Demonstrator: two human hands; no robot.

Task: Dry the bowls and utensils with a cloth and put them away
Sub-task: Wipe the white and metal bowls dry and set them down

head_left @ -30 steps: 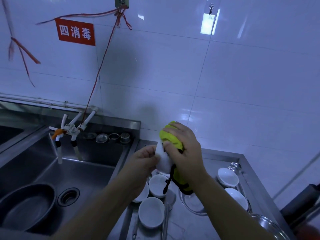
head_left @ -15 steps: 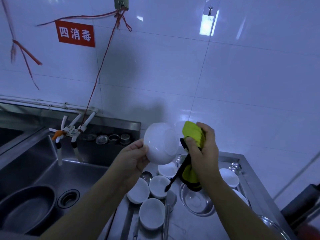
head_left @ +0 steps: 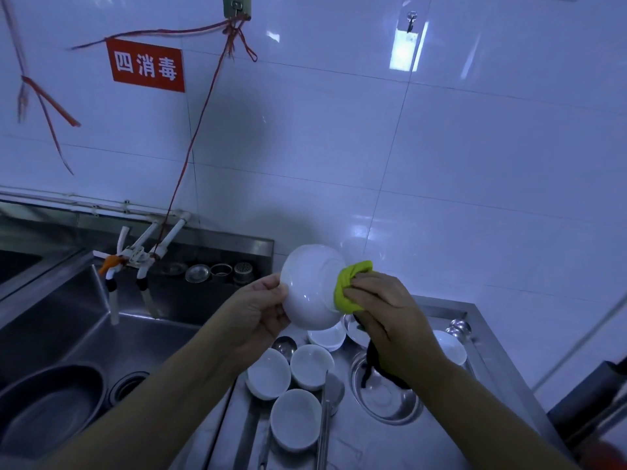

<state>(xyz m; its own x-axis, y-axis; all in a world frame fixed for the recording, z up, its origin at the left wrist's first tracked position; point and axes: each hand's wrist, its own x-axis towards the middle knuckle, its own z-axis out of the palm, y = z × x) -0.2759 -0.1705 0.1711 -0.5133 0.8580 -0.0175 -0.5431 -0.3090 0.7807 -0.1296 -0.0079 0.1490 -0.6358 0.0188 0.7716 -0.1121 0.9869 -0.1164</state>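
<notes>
I hold a white bowl (head_left: 314, 286) in the air above the desk (head_left: 373, 442), with its bottom turned toward me. My left hand (head_left: 252, 315) grips its rim on the left side. My right hand (head_left: 383, 301) is closed around a yellow cloth (head_left: 349, 283) and presses it against the right side of the bowl. Below, more small white bowls (head_left: 295, 425) stand on the desk, beside the sink (head_left: 84, 334).

Left hand (head_left: 252, 312) gripping; right hand (head_left: 386, 310) seemingly clenched.
</notes>
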